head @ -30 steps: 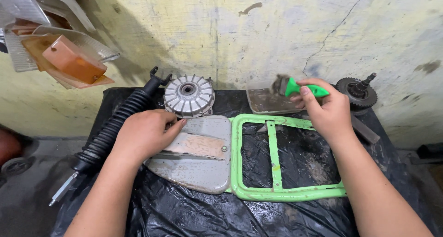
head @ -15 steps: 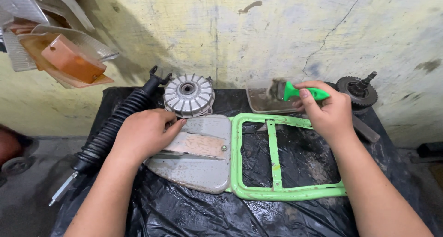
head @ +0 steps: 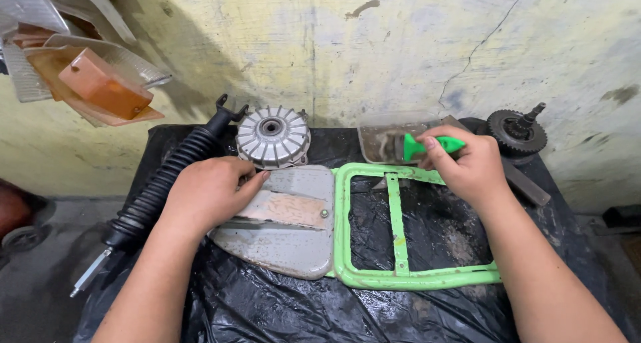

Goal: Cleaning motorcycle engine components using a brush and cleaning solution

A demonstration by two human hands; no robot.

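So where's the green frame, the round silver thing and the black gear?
green frame (head: 395, 226), head view, on its middle bar.
round silver finned hub (head: 272, 137), head view, on its ribbed face.
black gear (head: 515, 131), head view, on its toothed top.

Single head view, worn camera. Looks steeply down and forward, close over the counter (head: 561, 183). Faces the far edge and wall (head: 374, 49).

Even, dim light; sharp focus; slight bending at edges.
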